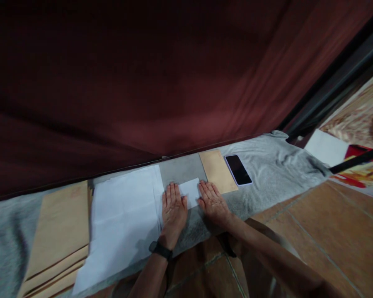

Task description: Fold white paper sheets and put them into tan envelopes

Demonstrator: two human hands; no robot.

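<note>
My left hand (173, 211) lies flat, fingers stretched out, on the left part of a small folded white paper (191, 191) on a grey cloth (267, 174). My right hand (212, 202) presses flat on the paper's right edge, fingers extended. A black watch (160, 250) is on my left wrist. Neither hand grips anything.
A stack of white sheets (124, 219) lies left of my hands, with brown envelopes (59, 240) further left. A single brown envelope (217, 170) and a dark phone (238, 169) lie to the right. A dark red curtain (143, 74) hangs behind. Tiled floor (329, 231) is at the right.
</note>
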